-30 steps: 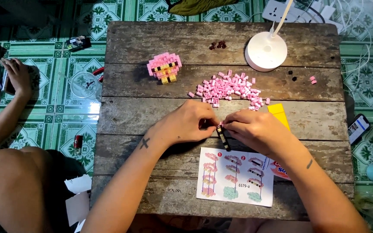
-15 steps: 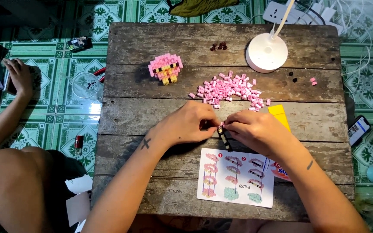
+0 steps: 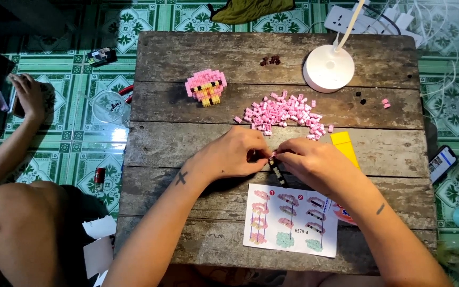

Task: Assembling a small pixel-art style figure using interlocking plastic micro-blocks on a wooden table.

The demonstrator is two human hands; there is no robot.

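Nothing much has shifted since a moment ago: both hands stay pinched together over the wooden table (image 3: 187,138). Nearest, the instruction sheet (image 3: 291,219) lies partly under the right wrist. Left hand (image 3: 233,154) and right hand (image 3: 309,162) close fingertips on a small dark brick strip (image 3: 278,172), mostly hidden. Beyond sit pink bricks (image 3: 282,112), a built pink figure (image 3: 205,86) and a white lamp base (image 3: 329,68).

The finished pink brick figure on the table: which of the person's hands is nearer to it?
Left. The left hand lies just below-right of the pink figure; the right hand is farther right.
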